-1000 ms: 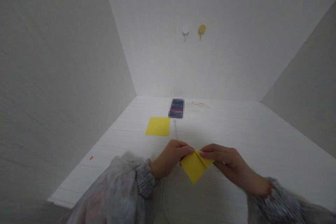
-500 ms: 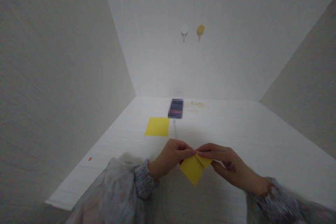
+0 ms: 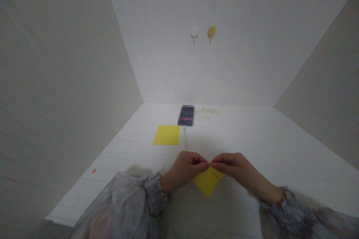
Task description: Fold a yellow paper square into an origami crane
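Ideally, from my remote seat, I'd have the left hand point(image 3: 185, 168) and right hand point(image 3: 238, 168), both pinching the folded yellow paper point(image 3: 206, 183) by its top corner, nearer than the flat yellow sheet point(image 3: 166, 135), press the crease evenly so no layer slips.

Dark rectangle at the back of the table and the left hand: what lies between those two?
In the head view, a pale cable runs across the white tabletop between the dark rectangle and the left hand.
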`<act>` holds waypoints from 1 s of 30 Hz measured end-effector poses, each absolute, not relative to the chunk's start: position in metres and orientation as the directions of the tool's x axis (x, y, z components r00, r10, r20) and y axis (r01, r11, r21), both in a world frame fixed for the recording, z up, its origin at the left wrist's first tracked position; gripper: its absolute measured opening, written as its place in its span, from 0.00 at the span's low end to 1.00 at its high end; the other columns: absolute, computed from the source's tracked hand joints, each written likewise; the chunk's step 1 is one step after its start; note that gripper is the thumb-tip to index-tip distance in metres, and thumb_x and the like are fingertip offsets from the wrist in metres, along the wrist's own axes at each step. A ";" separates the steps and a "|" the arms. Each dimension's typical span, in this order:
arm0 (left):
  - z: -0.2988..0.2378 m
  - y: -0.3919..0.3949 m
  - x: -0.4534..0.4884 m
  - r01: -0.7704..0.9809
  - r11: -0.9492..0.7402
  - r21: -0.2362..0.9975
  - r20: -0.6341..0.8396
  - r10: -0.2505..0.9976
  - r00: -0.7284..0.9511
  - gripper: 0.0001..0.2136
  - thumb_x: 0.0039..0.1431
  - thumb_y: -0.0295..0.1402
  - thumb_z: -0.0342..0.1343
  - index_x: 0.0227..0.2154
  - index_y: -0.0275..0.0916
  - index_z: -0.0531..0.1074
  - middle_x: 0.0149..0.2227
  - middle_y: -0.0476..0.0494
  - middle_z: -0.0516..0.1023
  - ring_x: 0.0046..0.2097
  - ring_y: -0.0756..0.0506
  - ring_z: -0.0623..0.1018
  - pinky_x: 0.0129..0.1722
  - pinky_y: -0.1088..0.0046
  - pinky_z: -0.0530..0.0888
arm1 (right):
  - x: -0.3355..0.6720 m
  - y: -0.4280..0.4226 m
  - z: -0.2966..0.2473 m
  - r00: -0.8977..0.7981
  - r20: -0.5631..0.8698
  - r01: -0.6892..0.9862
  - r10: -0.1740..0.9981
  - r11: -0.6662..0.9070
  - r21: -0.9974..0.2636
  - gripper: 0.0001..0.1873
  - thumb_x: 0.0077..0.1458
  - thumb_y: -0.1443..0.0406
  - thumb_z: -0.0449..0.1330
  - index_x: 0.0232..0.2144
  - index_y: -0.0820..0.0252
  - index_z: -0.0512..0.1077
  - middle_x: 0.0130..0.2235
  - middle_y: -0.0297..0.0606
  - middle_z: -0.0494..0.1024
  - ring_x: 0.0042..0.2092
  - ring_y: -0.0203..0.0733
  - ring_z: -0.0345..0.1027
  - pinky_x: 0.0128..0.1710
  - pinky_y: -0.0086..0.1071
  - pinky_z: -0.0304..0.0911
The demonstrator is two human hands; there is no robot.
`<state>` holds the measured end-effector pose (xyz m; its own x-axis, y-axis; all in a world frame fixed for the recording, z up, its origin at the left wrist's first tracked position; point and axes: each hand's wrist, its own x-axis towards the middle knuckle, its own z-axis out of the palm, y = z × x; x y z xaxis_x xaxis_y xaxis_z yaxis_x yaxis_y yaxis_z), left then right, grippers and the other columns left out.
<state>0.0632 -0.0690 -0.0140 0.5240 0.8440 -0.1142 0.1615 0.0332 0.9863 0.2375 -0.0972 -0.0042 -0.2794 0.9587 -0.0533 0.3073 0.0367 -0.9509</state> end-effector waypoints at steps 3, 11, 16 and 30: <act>-0.012 -0.069 0.063 0.146 0.041 0.988 -0.114 0.840 0.531 0.14 0.43 0.41 0.54 0.23 0.32 0.73 0.19 0.48 0.69 0.20 0.55 0.63 0.19 0.80 0.59 | 0.237 -0.098 -0.003 -0.250 -0.064 0.282 0.966 0.009 -0.959 0.12 0.44 0.59 0.57 0.25 0.63 0.73 0.25 0.35 0.73 0.28 0.36 0.65 0.28 0.28 0.58; -0.013 -0.070 0.064 0.124 0.048 0.991 -0.108 0.833 0.543 0.13 0.44 0.40 0.53 0.23 0.33 0.72 0.18 0.50 0.68 0.19 0.56 0.61 0.19 0.80 0.57 | 0.235 -0.100 0.001 -0.211 -0.094 0.261 0.973 -0.037 -0.965 0.11 0.43 0.60 0.58 0.24 0.63 0.73 0.23 0.35 0.73 0.26 0.35 0.64 0.27 0.27 0.58; -0.016 -0.068 0.064 0.138 0.044 0.989 -0.115 0.821 0.560 0.14 0.42 0.40 0.55 0.23 0.32 0.72 0.19 0.49 0.68 0.20 0.55 0.63 0.20 0.80 0.58 | 0.235 -0.102 0.003 -0.221 -0.124 0.256 0.967 -0.065 -0.965 0.11 0.43 0.60 0.57 0.23 0.63 0.73 0.23 0.34 0.74 0.26 0.35 0.64 0.26 0.27 0.57; -0.015 -0.068 0.065 0.009 0.185 0.983 -0.164 0.845 0.509 0.11 0.38 0.37 0.58 0.22 0.32 0.70 0.20 0.48 0.70 0.21 0.54 0.67 0.22 0.78 0.61 | 0.243 -0.101 0.010 -0.269 -0.119 0.312 0.956 -0.030 -0.950 0.14 0.47 0.60 0.53 0.22 0.65 0.72 0.20 0.35 0.72 0.21 0.33 0.64 0.23 0.27 0.59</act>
